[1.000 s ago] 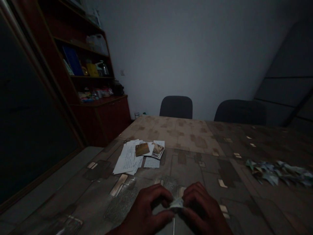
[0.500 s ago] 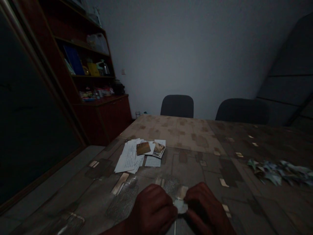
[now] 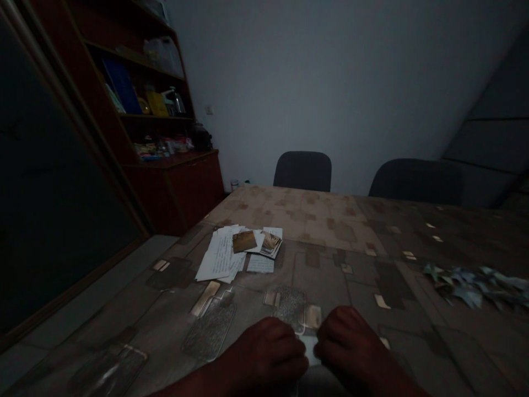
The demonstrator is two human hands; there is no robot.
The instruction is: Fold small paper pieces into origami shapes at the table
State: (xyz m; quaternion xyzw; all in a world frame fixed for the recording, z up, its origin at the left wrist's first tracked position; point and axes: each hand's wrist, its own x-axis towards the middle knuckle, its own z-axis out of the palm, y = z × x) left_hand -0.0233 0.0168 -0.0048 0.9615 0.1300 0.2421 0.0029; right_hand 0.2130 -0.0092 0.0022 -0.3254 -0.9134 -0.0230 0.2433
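The left hand (image 3: 270,350) and the right hand (image 3: 351,347) are close to each other, low over the table (image 3: 330,264), with a narrow gap between them. In this gap is a small pale piece (image 3: 311,350), which looks like paper; its left edge meets the fingers of the left hand, and its right edge meets the fingers of the right hand. Both hands are curled narrow and hold this piece from its 2 sides. The thumbs are hidden, so I cannot tell how they press, and the light is too weak to read any print on the piece. Ahead of the left hand and a little to its left, well apart from it, lie the sheets (image 3: 217,256), which overlap and carry lines of text. On top of these sheets rests a brown card (image 3: 244,241), and just to the right of it is a small stack of pictures (image 3: 270,244). Far to the right of the right hand, and somewhat ahead, lies a heap (image 3: 475,284) of crumpled, pale greenish pieces. Straight ahead of the hands, beyond the far edge of the table, stands a chair (image 3: 302,171); a second chair (image 3: 415,182) stands to the right of it. Far ahead and to the left of both hands is a red cabinet (image 3: 194,190).
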